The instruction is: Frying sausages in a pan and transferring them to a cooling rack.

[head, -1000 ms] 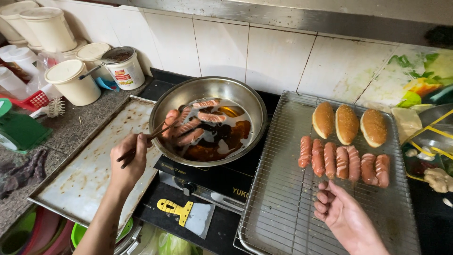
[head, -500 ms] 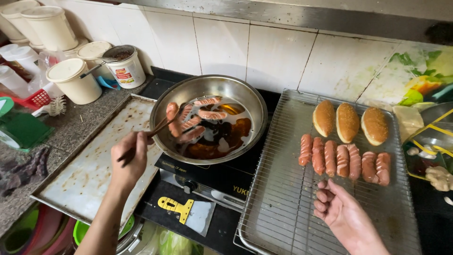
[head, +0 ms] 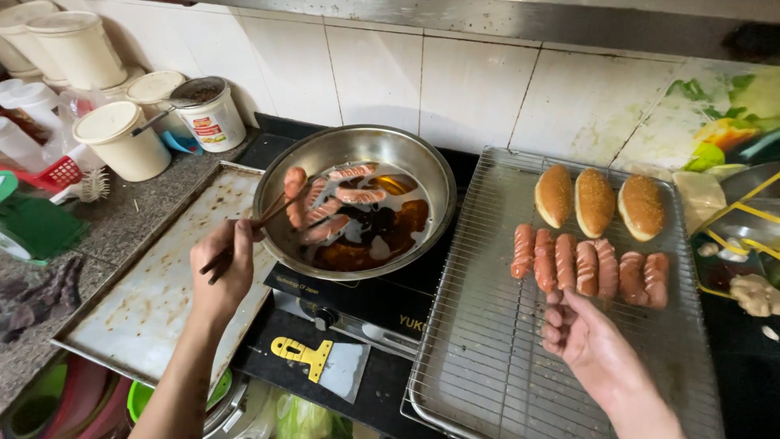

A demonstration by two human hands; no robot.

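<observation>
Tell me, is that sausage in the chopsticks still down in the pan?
No, lifted out. The left hand holds chopsticks pinching one sausage above the oil, by the pan rim.

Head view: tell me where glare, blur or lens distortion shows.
Head view: glare streaks the steel pan wall and oil; wide-lens bowing curves the wire rack edges; left hand with chopsticks and right hand look sharp, corners slightly soft.

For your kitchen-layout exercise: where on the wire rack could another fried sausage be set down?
Bare mesh of the rectangular wire cooling rack lies in front of the scored sausage row, left of the right hand. Its far right is crowded: three sesame buns sit just behind the row.
</observation>
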